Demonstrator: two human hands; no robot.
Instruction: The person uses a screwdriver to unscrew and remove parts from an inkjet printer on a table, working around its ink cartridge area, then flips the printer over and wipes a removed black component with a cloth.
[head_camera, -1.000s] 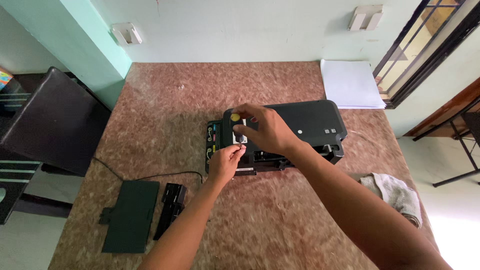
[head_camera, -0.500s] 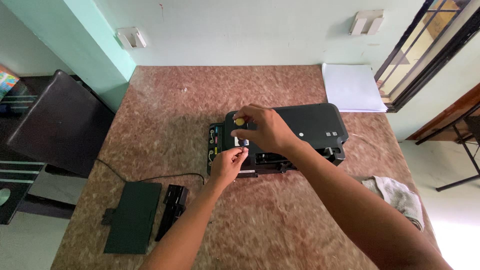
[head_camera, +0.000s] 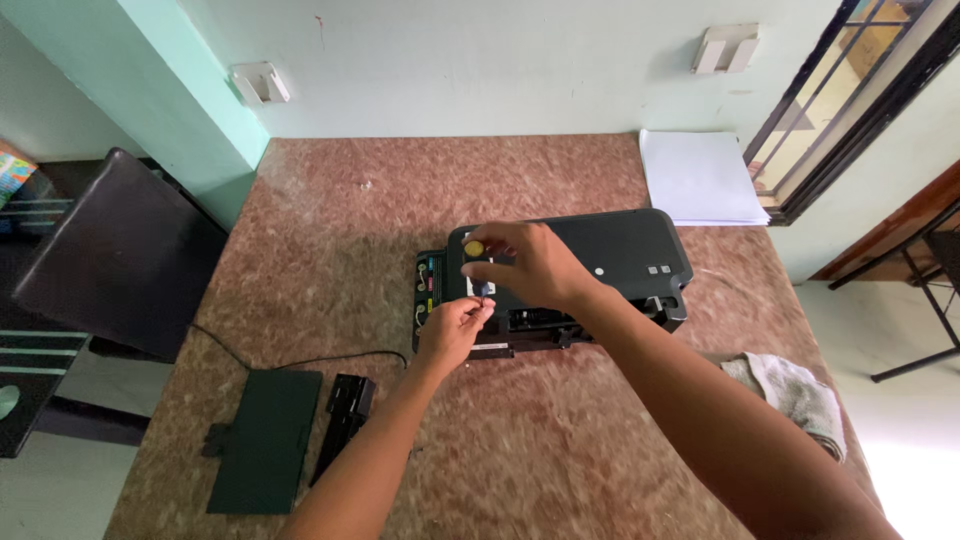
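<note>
Barely any movement since a moment ago: both hands parked over the same corner of the printer, left hand nudged a touch closer under the right. Right hand curled shut around a yellow-capped tool, held upright, cap poking out above the fingers. Left fingers pinched together just below, right at the tool's thin dark lower end. Cannot tell whether gripping the shaft itself or some tiny part beneath it; too small to make out.

Directly under the fingers, the printer: a squat matt black plastic box, rounded corners, smooth lid, sitting mid-bench. Just left of the fingers, the ink tank block, uncovered, with small coloured marks down its face. Below the fingers, an open front with dark inner workings on show.

As for progress: already stripped in part, judging by what lies about. Well down and to the left of the fingers, a flat dark rectangular panel lying loose, and just beside it a narrower black piece. Main lid on, body otherwise whole, so seemingly plenty left closed up. Thin black cable trailing off to the left.

Underneath it all, a mottled reddish-brown stone bench, polished. Far right of the fingers, a crumpled pale cloth; up beyond the printer, a neat stack of white paper.
</note>
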